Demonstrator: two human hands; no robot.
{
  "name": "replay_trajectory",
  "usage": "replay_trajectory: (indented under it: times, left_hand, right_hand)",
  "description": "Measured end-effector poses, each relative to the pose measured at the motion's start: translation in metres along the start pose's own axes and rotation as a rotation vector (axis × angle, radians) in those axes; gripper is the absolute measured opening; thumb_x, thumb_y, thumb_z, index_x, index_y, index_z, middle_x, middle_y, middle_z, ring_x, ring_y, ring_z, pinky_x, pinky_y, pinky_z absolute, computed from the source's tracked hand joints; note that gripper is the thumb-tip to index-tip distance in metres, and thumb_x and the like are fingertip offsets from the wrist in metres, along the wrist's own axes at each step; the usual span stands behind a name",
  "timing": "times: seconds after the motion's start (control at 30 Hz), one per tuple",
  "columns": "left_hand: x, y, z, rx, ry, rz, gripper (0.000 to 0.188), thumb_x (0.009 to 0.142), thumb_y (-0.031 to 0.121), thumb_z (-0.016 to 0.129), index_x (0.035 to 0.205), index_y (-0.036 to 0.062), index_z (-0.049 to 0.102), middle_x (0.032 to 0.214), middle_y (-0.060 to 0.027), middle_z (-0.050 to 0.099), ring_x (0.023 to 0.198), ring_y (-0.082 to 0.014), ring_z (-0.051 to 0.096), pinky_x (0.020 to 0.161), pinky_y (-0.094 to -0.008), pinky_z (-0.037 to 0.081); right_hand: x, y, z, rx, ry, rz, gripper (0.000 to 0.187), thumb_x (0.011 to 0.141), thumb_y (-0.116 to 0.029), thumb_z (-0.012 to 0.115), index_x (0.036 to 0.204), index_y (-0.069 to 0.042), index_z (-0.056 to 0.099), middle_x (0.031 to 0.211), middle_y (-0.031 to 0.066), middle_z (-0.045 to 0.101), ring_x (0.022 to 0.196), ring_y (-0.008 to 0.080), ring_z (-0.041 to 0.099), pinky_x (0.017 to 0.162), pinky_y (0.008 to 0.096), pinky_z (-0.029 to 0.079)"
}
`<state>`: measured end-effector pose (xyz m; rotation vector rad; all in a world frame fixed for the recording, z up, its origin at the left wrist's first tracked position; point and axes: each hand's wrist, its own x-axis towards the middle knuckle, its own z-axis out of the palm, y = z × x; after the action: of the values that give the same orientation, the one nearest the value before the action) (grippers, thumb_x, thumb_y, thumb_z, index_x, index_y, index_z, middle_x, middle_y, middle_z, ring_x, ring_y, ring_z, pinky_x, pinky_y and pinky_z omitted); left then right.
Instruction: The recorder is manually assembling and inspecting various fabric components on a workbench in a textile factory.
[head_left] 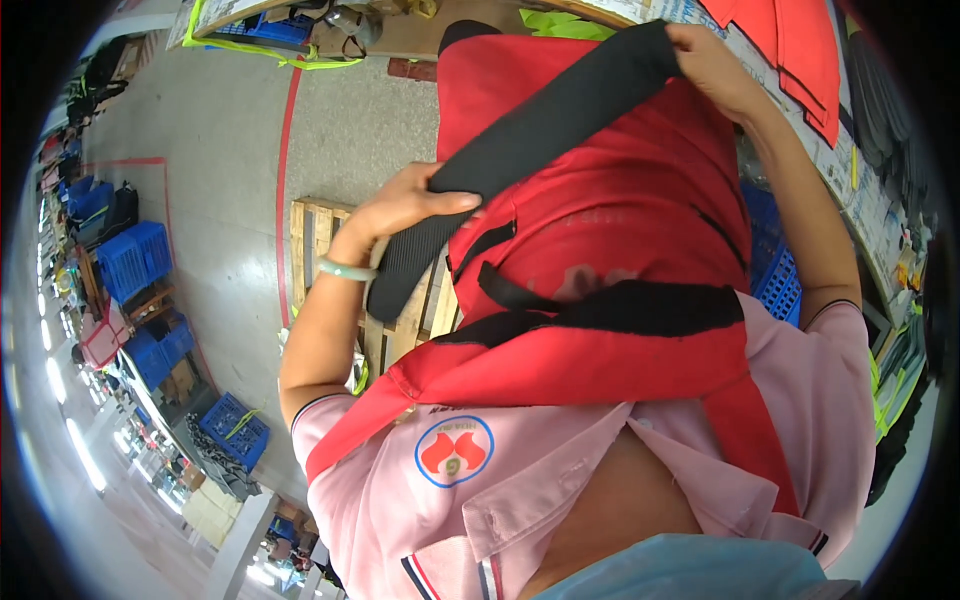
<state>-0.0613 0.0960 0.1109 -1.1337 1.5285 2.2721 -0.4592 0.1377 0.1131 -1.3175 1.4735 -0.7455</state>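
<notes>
A long black ribbed fabric band (560, 120) is held out slantwise in front of me, over the red apron (620, 200) I wear. My left hand (415, 203) is closed around its lower part, thumb on top, and the loose end hangs below near my wrist. At the far upper end, my right hand (708, 68) pinches the band's corner between thumb and fingers. Part of the right hand's grip is hidden behind the fabric. The band looks flat and fairly taut between the two hands.
A worktable (850, 190) runs along the right, with red fabric pieces (790, 60) on it. Another table edge lies ahead. A wooden pallet (310, 230) sits on the floor to the left. Blue crates (135, 260) stand farther left; another blue crate (775, 260) is at my right.
</notes>
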Motion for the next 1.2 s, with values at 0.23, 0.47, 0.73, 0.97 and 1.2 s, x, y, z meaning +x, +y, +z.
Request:
replay_trajectory:
  times: [0.23, 0.47, 0.73, 0.97, 1.2]
  left_hand:
    - [-0.029, -0.048, -0.027, -0.026, 0.305, -0.090, 0.023, 0.088, 0.020, 0.068, 0.100, 0.0003, 0.067, 0.074, 0.0021, 0.063, 0.061, -0.0057, 0.056, 0.056, -0.0217, 0.048]
    - [-0.035, -0.059, -0.036, -0.033, 0.316, -0.077, 0.021, 0.088, 0.021, 0.069, 0.097, 0.0020, 0.068, 0.074, 0.0036, 0.063, 0.060, -0.0035, 0.054, 0.054, -0.0197, 0.044]
    - [-0.019, -0.036, -0.010, 0.072, 0.093, -0.101, 0.035, 0.086, 0.021, 0.069, 0.112, -0.0018, 0.065, 0.101, -0.0026, 0.067, 0.092, -0.0088, 0.059, 0.086, -0.0250, 0.046]
    - [0.031, 0.037, 0.029, -0.188, 0.049, 0.313, 0.022, 0.082, 0.009, 0.072, 0.102, -0.0003, 0.068, 0.093, 0.0004, 0.068, 0.082, -0.0060, 0.060, 0.075, -0.0212, 0.049]
    - [-0.008, 0.136, -0.058, 0.086, 0.874, 0.873, 0.023, 0.081, 0.011, 0.074, 0.099, 0.0002, 0.066, 0.089, -0.0026, 0.067, 0.075, -0.0094, 0.061, 0.069, -0.0223, 0.050]
  right_hand:
    - [-0.004, 0.054, -0.023, 0.073, 0.114, 0.082, 0.022, 0.090, -0.017, 0.060, 0.105, -0.001, 0.066, 0.096, -0.0010, 0.066, 0.087, 0.0058, 0.058, 0.082, 0.0223, 0.044]
    - [-0.004, 0.056, -0.025, 0.147, 0.046, 0.091, 0.023, 0.091, -0.016, 0.059, 0.107, -0.001, 0.066, 0.098, -0.0008, 0.066, 0.090, 0.0061, 0.058, 0.085, 0.0225, 0.044]
    - [0.003, -0.012, 0.024, 0.027, -0.142, -0.023, 0.023, 0.092, -0.016, 0.058, 0.105, 0.003, 0.065, 0.096, 0.0005, 0.066, 0.090, 0.0070, 0.057, 0.084, 0.0224, 0.044]
    - [0.022, -0.054, 0.076, 0.311, -0.052, -0.088, 0.025, 0.096, -0.022, 0.053, 0.110, -0.003, 0.063, 0.101, 0.0000, 0.064, 0.085, 0.0073, 0.057, 0.080, 0.0234, 0.047]
    - [0.027, -0.040, 0.093, 0.280, 0.108, -0.312, 0.029, 0.096, -0.023, 0.054, 0.116, -0.002, 0.061, 0.096, 0.0050, 0.066, 0.082, 0.0113, 0.061, 0.073, 0.0237, 0.050]
